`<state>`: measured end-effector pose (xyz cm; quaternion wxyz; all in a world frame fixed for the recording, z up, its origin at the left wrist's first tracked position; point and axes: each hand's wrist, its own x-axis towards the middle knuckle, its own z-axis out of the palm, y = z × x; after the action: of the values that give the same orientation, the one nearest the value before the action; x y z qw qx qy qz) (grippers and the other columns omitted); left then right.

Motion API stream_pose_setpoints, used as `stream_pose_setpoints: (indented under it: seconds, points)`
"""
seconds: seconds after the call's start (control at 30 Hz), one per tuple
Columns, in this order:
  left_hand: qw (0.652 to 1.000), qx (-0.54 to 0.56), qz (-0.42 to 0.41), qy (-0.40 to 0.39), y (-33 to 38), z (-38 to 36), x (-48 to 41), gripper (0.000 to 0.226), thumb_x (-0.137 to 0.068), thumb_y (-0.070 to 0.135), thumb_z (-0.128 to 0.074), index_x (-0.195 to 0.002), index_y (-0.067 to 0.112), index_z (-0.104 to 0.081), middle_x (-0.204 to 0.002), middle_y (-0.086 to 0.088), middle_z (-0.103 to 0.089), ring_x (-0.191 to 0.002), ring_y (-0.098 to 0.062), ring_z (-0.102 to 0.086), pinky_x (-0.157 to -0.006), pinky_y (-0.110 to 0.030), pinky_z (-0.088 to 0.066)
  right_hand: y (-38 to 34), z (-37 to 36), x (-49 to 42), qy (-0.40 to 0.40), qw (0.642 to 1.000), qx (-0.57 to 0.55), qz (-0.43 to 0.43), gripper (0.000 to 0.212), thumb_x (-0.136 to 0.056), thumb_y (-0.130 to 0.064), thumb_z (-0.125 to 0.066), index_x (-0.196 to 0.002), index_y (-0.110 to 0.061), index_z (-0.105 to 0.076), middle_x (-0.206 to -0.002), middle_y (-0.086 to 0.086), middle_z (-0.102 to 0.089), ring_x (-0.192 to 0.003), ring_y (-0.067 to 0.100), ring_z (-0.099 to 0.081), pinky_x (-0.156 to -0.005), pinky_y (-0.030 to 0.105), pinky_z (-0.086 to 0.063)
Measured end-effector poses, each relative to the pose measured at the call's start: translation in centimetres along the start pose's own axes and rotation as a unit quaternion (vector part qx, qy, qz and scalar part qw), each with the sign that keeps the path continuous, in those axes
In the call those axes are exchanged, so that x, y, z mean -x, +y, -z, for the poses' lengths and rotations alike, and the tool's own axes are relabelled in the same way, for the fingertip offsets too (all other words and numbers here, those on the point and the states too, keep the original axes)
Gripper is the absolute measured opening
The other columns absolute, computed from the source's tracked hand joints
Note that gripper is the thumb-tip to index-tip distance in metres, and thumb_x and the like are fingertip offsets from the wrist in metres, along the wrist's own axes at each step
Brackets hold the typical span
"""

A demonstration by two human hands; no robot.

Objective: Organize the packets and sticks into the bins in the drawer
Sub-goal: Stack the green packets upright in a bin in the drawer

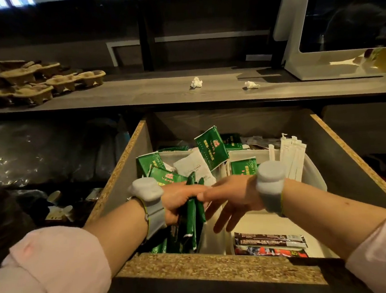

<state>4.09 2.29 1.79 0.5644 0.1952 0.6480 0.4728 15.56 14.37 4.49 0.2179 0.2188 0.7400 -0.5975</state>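
An open chipboard drawer holds white fabric bins. My left hand is shut on a bunch of green packets, held on edge over the near left bin. My right hand meets it, thumb and forefinger pinching the top of the same bunch while the other fingers spread downward. More green packets and a white packet lie piled in the far left bin. White wrapped sticks stand in the far right bin. Dark and red stick packets lie in the near right bin.
A grey wooden counter runs above the drawer, with two crumpled tissues, stacked paper-pulp cup carriers at the left and a white machine at the right. Plastic bags and cups fill the dark shelf left of the drawer.
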Motion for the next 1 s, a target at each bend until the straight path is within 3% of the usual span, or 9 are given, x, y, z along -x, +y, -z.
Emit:
stream_pose_setpoints:
  seconds: [0.1, 0.23, 0.47, 0.63, 0.7, 0.77, 0.83, 0.93, 1.0]
  points:
    - [0.990, -0.117, 0.043, 0.059, -0.6, -0.5, -0.2, 0.020, -0.092, 0.028, -0.054, -0.076, 0.017, -0.059, -0.047, 0.007, -0.065, -0.046, -0.006, -0.062, -0.048, -0.019, -0.050, 0.5, -0.8, -0.6, -0.013, 0.999, 0.019, -0.030, 0.034, -0.092, -0.033, -0.059, -0.111, -0.006, -0.054, -0.098, 0.010, -0.065, -0.073, 0.028, -0.067, -0.068, 0.035, -0.058]
    - [0.960, -0.245, 0.106, 0.085, -0.8, 0.8, 0.0, 0.061, -0.069, 0.058, -0.068, -0.108, 0.012, -0.066, -0.090, -0.007, -0.067, -0.082, -0.022, -0.064, -0.064, -0.026, -0.052, 1.2, -0.7, -1.0, -0.024, 0.999, 0.029, -0.019, 0.039, -0.091, -0.026, -0.061, -0.123, -0.004, -0.051, -0.100, 0.008, -0.063, -0.076, 0.028, -0.067, -0.067, 0.031, -0.058]
    - [0.931, -0.306, -0.046, 0.193, 1.8, 2.9, 1.2, 0.012, -0.086, 0.020, -0.064, -0.088, 0.009, -0.068, -0.068, -0.003, -0.060, -0.055, -0.009, -0.054, -0.050, -0.021, -0.046, 1.1, -1.5, -2.2, -0.068, 0.994, 0.069, -0.047, 0.031, -0.094, -0.013, -0.054, -0.123, -0.001, -0.057, -0.115, 0.015, -0.065, -0.088, 0.031, -0.068, -0.064, 0.030, -0.060]
    - [0.904, -0.415, 0.057, 0.083, -0.2, 0.1, 1.2, 0.016, -0.091, 0.010, -0.050, -0.081, 0.014, -0.061, -0.055, 0.006, -0.061, -0.038, -0.001, -0.054, -0.038, -0.011, -0.042, 0.5, -2.2, -2.2, -0.062, 0.974, 0.210, -0.053, 0.041, -0.091, -0.011, -0.058, -0.132, -0.006, -0.054, -0.132, 0.017, -0.058, -0.121, 0.032, -0.057, -0.094, 0.035, -0.052]
    - [0.908, -0.400, 0.065, 0.105, 0.2, 0.5, 1.0, 0.018, -0.092, 0.008, -0.048, -0.078, 0.013, -0.059, -0.061, 0.001, -0.060, -0.037, -0.005, -0.053, -0.036, -0.011, -0.042, 0.6, -1.6, -2.2, -0.074, 0.979, 0.188, -0.030, 0.037, -0.093, -0.010, -0.055, -0.129, -0.004, -0.056, -0.131, 0.018, -0.059, -0.117, 0.032, -0.060, -0.089, 0.034, -0.055]
    - [0.895, -0.404, 0.020, 0.189, 1.8, 2.3, 0.5, 0.017, -0.092, 0.010, -0.050, -0.082, 0.016, -0.063, -0.074, -0.005, -0.062, -0.052, -0.015, -0.060, -0.049, -0.020, -0.049, 0.3, -0.8, -1.9, -0.064, 0.996, 0.056, -0.015, 0.028, -0.095, -0.010, -0.051, -0.119, -0.003, -0.062, -0.121, 0.016, -0.065, -0.097, 0.027, -0.068, -0.070, 0.028, -0.059]
    - [0.846, -0.430, -0.013, 0.314, 3.6, 4.5, 0.0, 0.018, -0.090, 0.011, -0.054, -0.102, 0.016, -0.067, -0.097, -0.007, -0.063, -0.090, -0.023, -0.065, -0.077, -0.026, -0.050, -0.5, 0.2, -2.2, 0.013, 1.000, 0.021, 0.011, 0.022, -0.097, -0.013, -0.049, -0.109, -0.008, -0.066, -0.108, 0.009, -0.071, -0.080, 0.019, -0.068, -0.062, 0.026, -0.057]
    - [0.802, -0.459, 0.022, 0.382, 4.5, 6.8, -1.1, 0.036, -0.089, 0.012, -0.057, -0.125, 0.013, -0.059, -0.131, -0.009, -0.059, -0.122, -0.026, -0.055, -0.100, -0.028, -0.042, -1.9, 1.2, -4.7, 0.143, 0.985, 0.079, 0.063, 0.021, -0.095, -0.011, -0.051, -0.109, -0.010, -0.066, -0.104, 0.006, -0.070, -0.070, 0.013, -0.063, -0.053, 0.021, -0.051]
    - [0.794, -0.460, 0.035, 0.397, 4.3, 7.5, -1.9, 0.040, -0.089, 0.010, -0.055, -0.129, 0.014, -0.055, -0.136, -0.011, -0.054, -0.125, -0.027, -0.051, -0.101, -0.029, -0.041, -3.2, 1.7, -7.3, 0.194, 0.958, 0.188, 0.100, 0.028, -0.093, -0.009, -0.053, -0.118, -0.012, -0.065, -0.117, 0.009, -0.069, -0.087, 0.019, -0.067, -0.055, 0.018, -0.051]
